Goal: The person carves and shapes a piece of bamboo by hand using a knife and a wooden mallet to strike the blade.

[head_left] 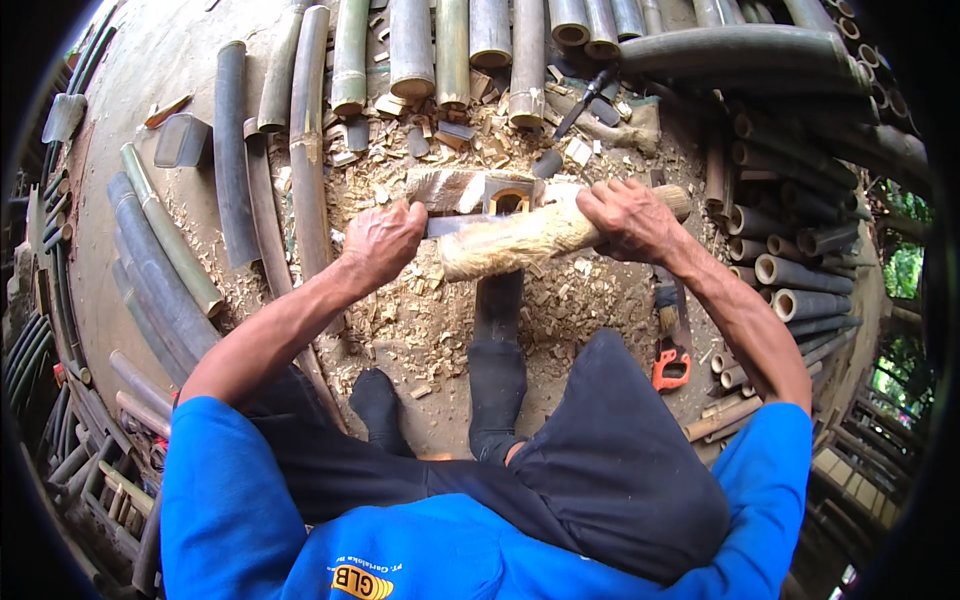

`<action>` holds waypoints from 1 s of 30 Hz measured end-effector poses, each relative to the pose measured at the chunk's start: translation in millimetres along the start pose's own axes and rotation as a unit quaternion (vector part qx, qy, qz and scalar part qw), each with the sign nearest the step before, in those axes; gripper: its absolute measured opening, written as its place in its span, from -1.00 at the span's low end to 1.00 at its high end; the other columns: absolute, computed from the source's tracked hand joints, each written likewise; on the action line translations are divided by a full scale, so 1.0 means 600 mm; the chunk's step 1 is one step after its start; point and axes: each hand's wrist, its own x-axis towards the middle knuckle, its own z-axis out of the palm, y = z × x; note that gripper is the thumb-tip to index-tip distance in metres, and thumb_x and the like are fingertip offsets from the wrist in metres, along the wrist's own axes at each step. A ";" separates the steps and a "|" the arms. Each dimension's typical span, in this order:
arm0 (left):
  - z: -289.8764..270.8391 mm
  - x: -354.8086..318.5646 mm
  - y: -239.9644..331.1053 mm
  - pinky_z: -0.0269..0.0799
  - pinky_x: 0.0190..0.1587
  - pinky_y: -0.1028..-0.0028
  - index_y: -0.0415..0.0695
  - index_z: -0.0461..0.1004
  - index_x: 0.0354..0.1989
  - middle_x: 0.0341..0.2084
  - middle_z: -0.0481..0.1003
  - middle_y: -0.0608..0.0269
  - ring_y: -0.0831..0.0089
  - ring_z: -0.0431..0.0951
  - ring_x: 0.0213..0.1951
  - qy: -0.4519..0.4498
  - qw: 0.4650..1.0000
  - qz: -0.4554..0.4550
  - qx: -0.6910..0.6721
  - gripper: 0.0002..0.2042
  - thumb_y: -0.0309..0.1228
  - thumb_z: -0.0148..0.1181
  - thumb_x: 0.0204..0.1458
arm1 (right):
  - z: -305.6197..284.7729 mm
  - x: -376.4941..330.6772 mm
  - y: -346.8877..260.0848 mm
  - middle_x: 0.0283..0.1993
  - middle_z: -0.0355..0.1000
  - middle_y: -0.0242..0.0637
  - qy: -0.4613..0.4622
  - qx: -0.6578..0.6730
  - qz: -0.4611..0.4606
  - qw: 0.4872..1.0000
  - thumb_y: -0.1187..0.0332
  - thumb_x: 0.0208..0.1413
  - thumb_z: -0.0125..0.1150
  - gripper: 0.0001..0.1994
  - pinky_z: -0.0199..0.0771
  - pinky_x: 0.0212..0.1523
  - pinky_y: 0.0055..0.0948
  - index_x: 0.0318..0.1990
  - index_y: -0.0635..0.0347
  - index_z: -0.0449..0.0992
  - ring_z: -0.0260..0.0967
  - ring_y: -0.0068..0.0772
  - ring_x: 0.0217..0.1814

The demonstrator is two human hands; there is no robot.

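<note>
My left hand (384,240) is closed around the handle end of a flat metal blade (452,225), most likely a large knife, which points to the right. In my right hand (632,218) is a thick, pale wooden club (535,240), its worn end lying across the view of the blade. Whether club and blade touch, I cannot tell. Just beyond them, a rough wooden block (445,188) lies beside the cut end of a bamboo piece (508,187). A dark bamboo length (499,305) runs from under the club toward my dark-socked foot (497,385).
Wood chips (400,340) cover the ground. Bamboo poles (412,50) lie at the back, more poles (235,150) at the left, and stacked bamboo (800,270) at the right. An orange-handled saw (671,368) lies right of my knee; a dark-handled tool (585,103) lies beyond the block.
</note>
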 end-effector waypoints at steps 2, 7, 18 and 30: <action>-0.002 -0.002 -0.006 0.59 -0.34 0.06 -0.26 0.40 -0.25 -0.33 0.57 -0.12 0.01 0.68 -0.35 -0.017 0.999 -0.027 -0.010 -0.89 -0.48 -0.02 0.24 | -0.004 0.013 -0.018 -0.31 0.50 -0.19 -0.011 0.007 -0.026 1.000 0.28 0.09 0.34 -0.72 0.59 -0.15 -0.15 -0.16 0.25 0.48 0.53 -0.27 -0.26; 0.022 0.000 -0.005 0.59 -0.34 0.08 -0.27 0.42 -0.20 -0.34 0.56 -0.11 0.02 0.68 -0.33 0.025 0.999 0.025 0.019 -0.89 -0.50 -0.02 0.24 | 0.011 0.011 0.010 -0.26 0.49 -0.15 0.020 -0.035 0.005 0.999 0.31 0.08 0.38 -0.69 0.59 -0.14 -0.17 -0.12 0.26 0.45 0.53 -0.24 -0.23; -0.072 0.081 -0.087 0.27 -0.63 0.45 -0.17 0.69 -0.39 -0.75 0.46 0.39 0.63 0.40 -0.69 -0.064 0.915 0.086 -0.390 -0.61 -0.02 0.40 0.17 | -0.103 -0.013 -0.057 0.02 0.54 -0.14 0.187 0.333 0.384 0.841 0.28 0.10 0.44 -0.40 0.49 0.09 -0.28 0.25 0.18 0.32 0.51 -0.28 0.04; -0.089 0.058 -0.100 0.48 -0.39 0.08 -0.16 0.67 -0.43 -0.63 0.54 -0.06 0.02 0.63 -0.49 0.050 0.989 0.122 -0.059 -0.46 0.13 0.16 0.25 | -0.070 0.001 -0.155 0.13 0.48 0.07 0.179 0.425 0.370 0.807 0.23 0.11 0.43 -0.26 0.47 0.23 -0.16 0.35 0.25 0.15 0.50 -0.11 0.17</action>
